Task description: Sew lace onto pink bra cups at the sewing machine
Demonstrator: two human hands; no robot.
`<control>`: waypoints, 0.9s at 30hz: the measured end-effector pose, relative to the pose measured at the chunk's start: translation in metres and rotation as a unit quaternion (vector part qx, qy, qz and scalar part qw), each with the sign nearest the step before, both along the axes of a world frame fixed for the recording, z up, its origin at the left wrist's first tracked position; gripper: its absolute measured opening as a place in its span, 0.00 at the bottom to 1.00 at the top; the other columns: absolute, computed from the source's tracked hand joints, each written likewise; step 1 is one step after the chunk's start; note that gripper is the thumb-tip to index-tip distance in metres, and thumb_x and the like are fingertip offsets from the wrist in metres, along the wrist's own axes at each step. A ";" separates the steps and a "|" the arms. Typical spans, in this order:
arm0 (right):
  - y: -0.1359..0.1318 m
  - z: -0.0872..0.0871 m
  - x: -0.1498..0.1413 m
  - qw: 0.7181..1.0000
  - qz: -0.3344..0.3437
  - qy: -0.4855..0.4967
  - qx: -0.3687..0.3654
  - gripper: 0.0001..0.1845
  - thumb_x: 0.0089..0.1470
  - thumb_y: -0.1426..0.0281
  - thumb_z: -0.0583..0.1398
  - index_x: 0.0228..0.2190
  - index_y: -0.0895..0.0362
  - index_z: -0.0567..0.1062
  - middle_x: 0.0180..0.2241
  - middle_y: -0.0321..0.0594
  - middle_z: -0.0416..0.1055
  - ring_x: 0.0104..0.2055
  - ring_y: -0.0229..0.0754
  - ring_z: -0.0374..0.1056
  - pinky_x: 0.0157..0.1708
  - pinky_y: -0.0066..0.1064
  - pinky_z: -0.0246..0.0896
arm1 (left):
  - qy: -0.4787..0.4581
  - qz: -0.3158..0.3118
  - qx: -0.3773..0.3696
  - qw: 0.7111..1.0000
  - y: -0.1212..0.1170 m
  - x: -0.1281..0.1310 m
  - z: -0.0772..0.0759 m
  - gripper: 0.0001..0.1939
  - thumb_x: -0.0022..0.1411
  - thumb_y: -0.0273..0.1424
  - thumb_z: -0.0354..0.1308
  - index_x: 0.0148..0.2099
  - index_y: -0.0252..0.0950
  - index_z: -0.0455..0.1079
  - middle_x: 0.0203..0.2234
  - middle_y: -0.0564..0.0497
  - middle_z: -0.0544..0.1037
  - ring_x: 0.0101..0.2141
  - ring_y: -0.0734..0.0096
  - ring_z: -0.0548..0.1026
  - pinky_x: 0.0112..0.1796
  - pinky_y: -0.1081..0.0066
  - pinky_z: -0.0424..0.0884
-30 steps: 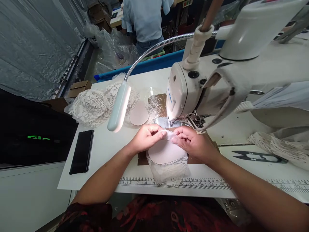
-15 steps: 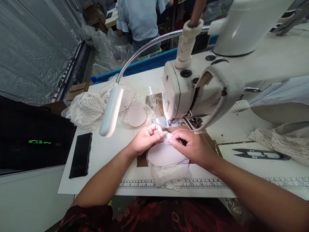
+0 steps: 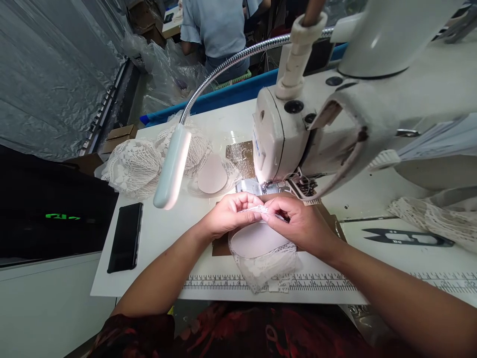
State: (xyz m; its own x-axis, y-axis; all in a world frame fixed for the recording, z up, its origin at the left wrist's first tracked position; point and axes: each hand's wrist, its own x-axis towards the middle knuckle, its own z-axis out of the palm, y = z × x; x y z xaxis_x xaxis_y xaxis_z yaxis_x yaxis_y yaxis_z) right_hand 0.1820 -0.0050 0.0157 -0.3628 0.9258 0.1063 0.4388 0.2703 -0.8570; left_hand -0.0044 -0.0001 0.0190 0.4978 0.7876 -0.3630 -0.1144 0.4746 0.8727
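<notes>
Left fingers (image 3: 246, 218), right fingers (image 3: 278, 223) pinch lace edge (image 3: 258, 209); pale pad (image 3: 257, 240) below.

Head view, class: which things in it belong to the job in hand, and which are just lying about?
Belonging to the job:
lace-edged piece, pinched by left hand and right hand
sewing machine, likely, just beyond the hands
lamp, likely
lace pile, probably similar pieces

Lying about:
phone
cardboard box
snips, untouched, though perhaps a tool for the job

Sewing wkshp; machine (image 3: 274, 136); lace pcs (image 3: 132, 166)
</notes>
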 end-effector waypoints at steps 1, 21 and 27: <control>0.000 0.001 0.000 1.000 -0.004 -0.002 -0.007 0.09 0.51 0.71 0.58 0.20 0.55 0.70 0.24 0.35 0.71 0.26 0.36 0.64 0.26 0.28 0.58 | 0.008 -0.005 -0.002 1.000 0.000 -0.001 0.000 0.14 0.51 0.33 0.67 0.36 0.32 0.69 0.25 0.54 0.71 0.25 0.79 0.68 0.26 0.76 0.64; 0.003 0.003 0.004 0.994 0.025 0.041 -0.100 0.11 0.52 0.64 0.59 0.22 0.54 0.72 0.28 0.38 0.74 0.32 0.40 0.68 0.29 0.31 0.60 | 0.008 -0.017 -0.009 1.000 0.002 -0.004 -0.003 0.12 0.51 0.33 0.67 0.33 0.30 0.71 0.26 0.51 0.74 0.27 0.76 0.70 0.30 0.74 0.65; 0.001 0.009 0.001 0.989 -0.011 0.064 -0.133 0.10 0.50 0.61 0.60 0.25 0.55 0.72 0.25 0.36 0.72 0.26 0.37 0.67 0.25 0.28 0.61 | 0.028 -0.010 0.026 0.999 0.000 -0.004 -0.003 0.11 0.55 0.35 0.64 0.33 0.31 0.72 0.22 0.53 0.71 0.23 0.80 0.65 0.26 0.76 0.60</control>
State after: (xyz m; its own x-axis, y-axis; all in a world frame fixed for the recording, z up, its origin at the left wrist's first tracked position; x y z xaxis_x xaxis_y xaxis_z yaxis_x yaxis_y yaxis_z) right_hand 0.1827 -0.0035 0.0243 -0.3411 0.9348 -0.0985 0.3249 0.0190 -0.9456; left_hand -0.0085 -0.0002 0.0162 0.4941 0.7960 -0.3497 -0.0545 0.4298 0.9013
